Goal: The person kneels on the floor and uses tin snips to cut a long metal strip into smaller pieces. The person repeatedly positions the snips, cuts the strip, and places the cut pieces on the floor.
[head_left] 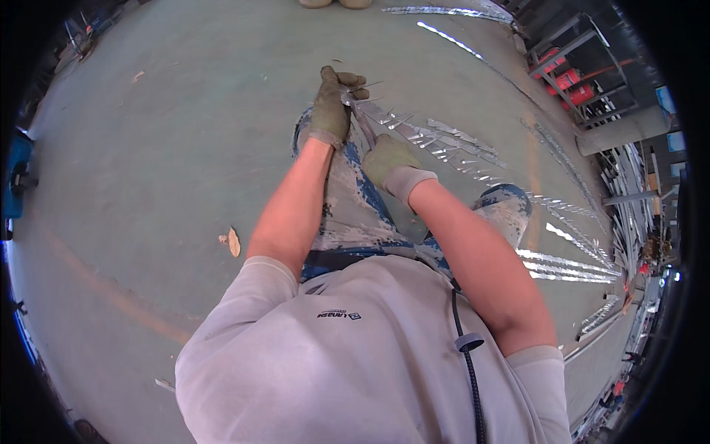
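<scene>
My left hand (333,103), in an olive work glove, is closed around the end of a shiny spiked metal strip (414,133) that runs from my hand to the right over my knee. My right hand (388,159), also gloved, grips a dark tool (364,127) whose far end reaches up to the strip beside my left hand. Both hands work above my paint-stained blue trousers (355,214).
More spiked metal strips (569,259) lie on the green concrete floor (170,148) to the right and at the top. A metal rack with red items (573,74) stands upper right. A dry leaf (234,241) lies left of my leg. Someone's shoes (336,3) show at the top edge.
</scene>
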Motion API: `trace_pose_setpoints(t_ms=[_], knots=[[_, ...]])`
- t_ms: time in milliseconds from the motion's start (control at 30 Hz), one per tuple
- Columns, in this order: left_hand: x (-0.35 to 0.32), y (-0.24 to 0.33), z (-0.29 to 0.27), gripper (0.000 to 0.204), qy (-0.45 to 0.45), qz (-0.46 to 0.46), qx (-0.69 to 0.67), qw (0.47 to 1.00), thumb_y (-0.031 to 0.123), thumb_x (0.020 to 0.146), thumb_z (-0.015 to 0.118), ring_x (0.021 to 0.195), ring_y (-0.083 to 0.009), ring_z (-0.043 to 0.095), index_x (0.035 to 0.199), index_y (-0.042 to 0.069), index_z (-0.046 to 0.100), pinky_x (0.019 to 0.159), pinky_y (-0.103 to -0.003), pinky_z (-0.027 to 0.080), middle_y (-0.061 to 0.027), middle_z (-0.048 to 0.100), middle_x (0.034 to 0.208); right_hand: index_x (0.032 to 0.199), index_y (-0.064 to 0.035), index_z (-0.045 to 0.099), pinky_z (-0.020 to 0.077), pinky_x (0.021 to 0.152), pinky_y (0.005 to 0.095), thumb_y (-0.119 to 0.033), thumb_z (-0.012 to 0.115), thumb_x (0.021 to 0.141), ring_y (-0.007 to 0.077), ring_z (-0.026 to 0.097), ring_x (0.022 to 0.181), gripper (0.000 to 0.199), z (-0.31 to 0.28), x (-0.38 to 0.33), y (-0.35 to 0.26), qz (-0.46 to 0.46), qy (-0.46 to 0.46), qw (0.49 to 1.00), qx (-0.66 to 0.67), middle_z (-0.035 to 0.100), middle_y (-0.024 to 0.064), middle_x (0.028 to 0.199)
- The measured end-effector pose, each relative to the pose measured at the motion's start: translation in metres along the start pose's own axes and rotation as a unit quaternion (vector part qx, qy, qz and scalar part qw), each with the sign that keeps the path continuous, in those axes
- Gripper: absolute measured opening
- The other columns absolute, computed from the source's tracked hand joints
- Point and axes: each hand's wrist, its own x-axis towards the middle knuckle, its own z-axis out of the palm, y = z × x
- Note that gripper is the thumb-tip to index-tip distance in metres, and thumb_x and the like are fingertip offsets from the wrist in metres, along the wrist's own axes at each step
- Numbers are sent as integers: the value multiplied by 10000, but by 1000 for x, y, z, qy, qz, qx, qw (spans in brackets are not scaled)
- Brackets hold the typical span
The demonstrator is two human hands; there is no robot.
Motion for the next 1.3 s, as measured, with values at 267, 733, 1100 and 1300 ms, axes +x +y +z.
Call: trace_pose_setpoints(t_ms=[267,733,1100,1300], knots=[[3,6,4,718,-7,-36,-73,997,578,1125,262,1028,-396,700,1136,-52,607,975,-498,559,-258,692,1143,1349,-56,613,579,953,487,-281,536,1063,354,713,1112,371,15,-6,35,4,-178,915,361,707,181,1268],[-14,23,17,468,52,-15,-87,995,401,1125,383,1053,-422,688,1051,-3,607,962,-521,551,-228,690,1114,1523,-102,462,605,855,459,-392,496,1113,275,706,1087,503,50,20,53,-134,-535,305,777,679,75,1318],[-19,30,27,394,78,-35,-106,991,359,1100,448,1002,-413,694,1000,27,635,953,-524,534,-208,705,1075,1366,-110,592,548,719,361,-478,468,1112,189,678,823,464,63,16,44,-92,-585,158,790,733,1,1020],[-16,25,15,393,95,-25,-94,991,367,1097,475,943,-369,692,970,34,640,864,-480,562,-212,710,1062,1150,-132,629,471,552,294,-490,474,1114,123,566,595,392,42,1,24,4,-504,301,809,661,-36,826]])
